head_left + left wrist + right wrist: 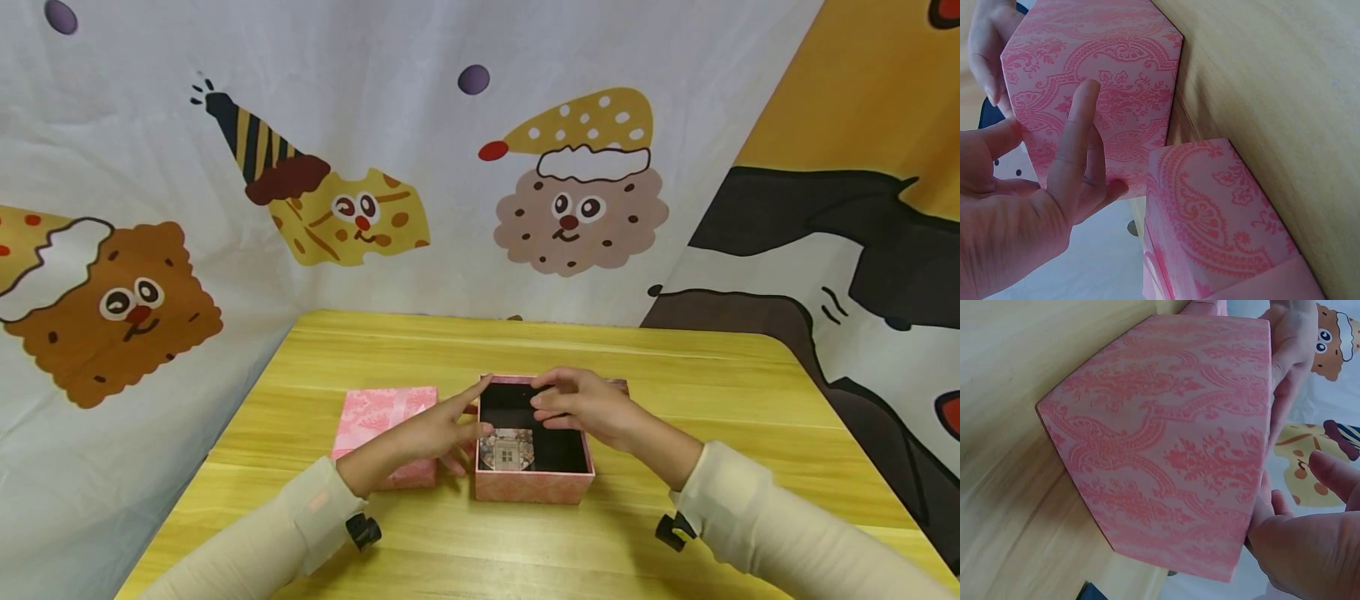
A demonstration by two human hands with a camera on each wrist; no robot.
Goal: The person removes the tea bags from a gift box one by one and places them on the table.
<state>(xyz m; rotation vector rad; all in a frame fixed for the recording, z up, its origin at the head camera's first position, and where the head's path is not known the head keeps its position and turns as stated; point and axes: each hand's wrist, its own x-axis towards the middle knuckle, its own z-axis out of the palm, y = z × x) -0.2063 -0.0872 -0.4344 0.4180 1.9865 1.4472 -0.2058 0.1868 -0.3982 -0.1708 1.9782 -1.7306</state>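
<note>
An open pink patterned box (532,485) with a black lining stands mid-table; a small round piece with a house picture (506,448) lies inside. My left hand (453,423) rests straight fingers (1079,137) against the box's left wall (1104,81). My right hand (573,404) hovers over the opening with loosely bent fingers, and I see nothing held in it. In the right wrist view the box wall (1172,444) fills the frame, with my right hand (1310,531) at its edge. The pink lid (382,417) lies just left of the box.
The yellow wooden table (675,383) is backed by a cartoon-print cloth (450,167) hanging on the left, far and right sides. In the left wrist view the lid (1222,219) sits close against the box.
</note>
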